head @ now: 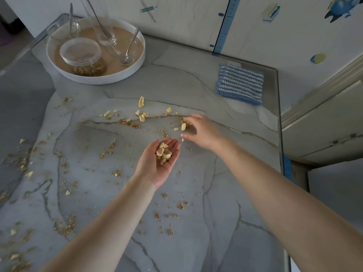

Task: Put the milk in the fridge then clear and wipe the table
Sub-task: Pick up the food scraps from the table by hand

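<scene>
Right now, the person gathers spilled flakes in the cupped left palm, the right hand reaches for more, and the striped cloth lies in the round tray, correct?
Not quite. The head view shows the striped cloth lying on the table near its far right corner, apart from the round tray. The rest holds: flakes in the left hand, the right hand reaching for more.

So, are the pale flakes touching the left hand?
Touching. The head view shows the pale flakes lying piled in the upturned, cupped palm of the left hand.
</scene>
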A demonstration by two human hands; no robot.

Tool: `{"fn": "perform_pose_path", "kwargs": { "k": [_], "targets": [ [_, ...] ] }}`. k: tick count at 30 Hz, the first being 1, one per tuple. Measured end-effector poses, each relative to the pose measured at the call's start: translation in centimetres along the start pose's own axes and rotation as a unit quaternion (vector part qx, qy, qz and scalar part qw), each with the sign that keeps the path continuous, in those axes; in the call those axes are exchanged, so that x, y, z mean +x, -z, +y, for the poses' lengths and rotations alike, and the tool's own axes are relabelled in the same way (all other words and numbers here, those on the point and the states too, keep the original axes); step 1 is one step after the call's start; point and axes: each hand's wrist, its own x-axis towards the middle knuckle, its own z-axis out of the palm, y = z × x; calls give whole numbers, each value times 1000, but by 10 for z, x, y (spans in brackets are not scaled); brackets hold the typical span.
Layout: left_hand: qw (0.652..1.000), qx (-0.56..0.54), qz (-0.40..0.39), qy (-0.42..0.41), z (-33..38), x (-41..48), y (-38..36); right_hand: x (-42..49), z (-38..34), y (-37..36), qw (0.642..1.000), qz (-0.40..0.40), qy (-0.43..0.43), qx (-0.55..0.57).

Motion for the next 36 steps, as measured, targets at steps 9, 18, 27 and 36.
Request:
{"fn": "perform_pose_path", "kwargs": {
  "k": [9,18,27,36],
  "targets": [
    [1000,0,12,-9,8,9,2,-2,2,-12,999,40,34,-11],
    [1000,24,12,1,7,11,-4,-6,-12,1,957,81,-57,272],
    [999,-3,-34,13,4,18,-12,-21,-25,24,922,36,-23,384],
    [1000,-7,-13,12,10,15,-4,-33,10,-9,997,-5,-35,74]
  ]
}}
